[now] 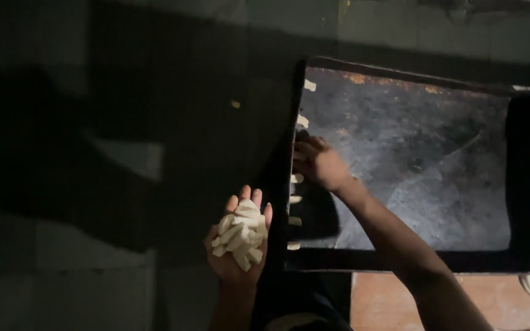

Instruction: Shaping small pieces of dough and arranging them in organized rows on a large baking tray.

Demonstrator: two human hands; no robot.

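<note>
The left hand [238, 245] is cupped palm up, fingers curled around a heap of pale dough sticks [240, 234] that fills the palm and rests against the fingertips. It hovers just left of the near left corner of a dark metal tray [424, 159], over a dim floor.

The right hand [317, 162] reaches across onto the tray's left edge, fingers bent and pressed down at the rim; whether it pinches a piece cannot be told, since the fingertips are in shadow. Its forearm runs back toward the lower right, crossing the tray's near rim.

Along that left edge lies a row of single dough pieces [296, 178], about 6 visible, spaced apart from the far corner to the near corner, with the right hand touching the row near its middle.

The tray's surface is blackened and scuffed, with rust-coloured specks near its far rim. A reddish-brown surface [381, 300] shows below the tray's near rim.
</note>
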